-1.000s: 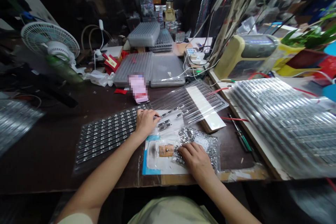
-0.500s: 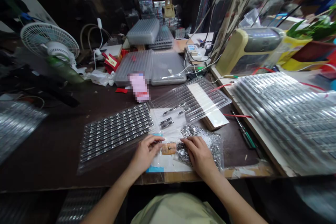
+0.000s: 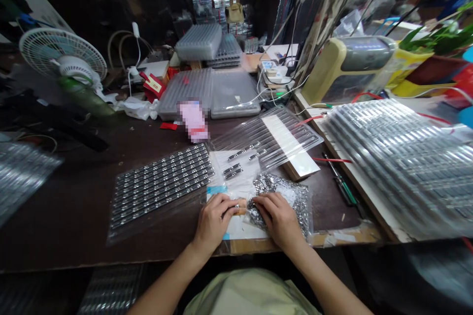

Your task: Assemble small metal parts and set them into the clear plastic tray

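Left hand (image 3: 214, 217) pinches the brown block (image 3: 241, 205), right hand (image 3: 280, 217) grip unclear; nudged, the parts bag (image 3: 295, 197) could spill off the table (image 3: 74, 221) edge

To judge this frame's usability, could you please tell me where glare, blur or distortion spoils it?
Head view: glare streaks the stacked clear ribbed plastic trays at right; the corners smear and bow; a pixelated pink patch hides something mid-table.

Small tan-orange block (image 3: 242, 205) at the fingers (image 3: 226, 204); right of them, a glittering silver heap of metal parts (image 3: 291, 197) — left, a black plastic tray (image 3: 162, 182) striped with silvery rows; dark brown tabletop (image 3: 74, 206).
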The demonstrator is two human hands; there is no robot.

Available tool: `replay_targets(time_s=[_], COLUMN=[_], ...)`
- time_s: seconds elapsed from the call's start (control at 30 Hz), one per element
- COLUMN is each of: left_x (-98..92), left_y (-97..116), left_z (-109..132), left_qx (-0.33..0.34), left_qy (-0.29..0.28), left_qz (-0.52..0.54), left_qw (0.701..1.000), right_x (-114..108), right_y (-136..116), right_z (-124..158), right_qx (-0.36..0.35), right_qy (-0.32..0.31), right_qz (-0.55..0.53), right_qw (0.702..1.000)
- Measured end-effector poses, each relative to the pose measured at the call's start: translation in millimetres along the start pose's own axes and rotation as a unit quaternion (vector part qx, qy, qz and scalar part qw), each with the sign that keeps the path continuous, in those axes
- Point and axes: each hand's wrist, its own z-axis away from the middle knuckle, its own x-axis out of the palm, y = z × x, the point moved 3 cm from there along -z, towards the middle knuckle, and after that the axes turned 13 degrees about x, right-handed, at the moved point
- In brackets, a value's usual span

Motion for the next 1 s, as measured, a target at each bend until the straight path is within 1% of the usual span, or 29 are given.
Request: replay_targets(time_s=[0.17,0.3,0.37,0.5,0.6,0.67,0.77,0.9,1.0], left_x=[1.2,1.5,-0.3,-6.4,-7.8,-7.7,-7.5,-6.8,-6.5], left_y=[1.4,1.8,-0.7,-10.8,-15.5,-16.2,-15.6,-14.5,-14.2], left_z=[-1.5,-0.8,0.4,2.9,3.0,2.5,1.8,1.6,1.6], left_qx=[0.006,0.005,-0.009,-0.061,-0.075,-0.076,-0.078,-0.083,-0.085], left_qy=[-0.005,-0.002,0.027,0.112,0.123,0.121,0.123,0.121,0.12], left_qz=[-0.009,0.001,0.026,0.084,0.101,0.107,0.114,0.12,0.121], left_qw=[1.0,1.0,0.999,0.988,0.984,0.984,0.983,0.982,0.982], right_x=[-1.5,1.4,7.0,22.4,29.9,30.5,23.8,6.5,-4.7], right_y=[-0.4,-6.1,-11.8,-25.5,-31.8,-32.0,-24.4,-6.2,2.6], right_z=[-0.3,-4.7,-7.8,-11.4,-11.4,-11.0,-9.5,-2.9,2.5], right_qx=[0.01,0.036,0.046,0.038,0.032,0.028,-0.005,-0.105,-0.138], right_qy=[-0.001,0.003,0.0,-0.016,-0.023,-0.025,-0.032,-0.078,-0.104], right_qz=[0.003,0.009,0.015,0.029,0.049,0.067,0.107,0.162,0.169], right_qw=[1.0,0.999,0.999,0.999,0.998,0.997,0.994,0.978,0.97])
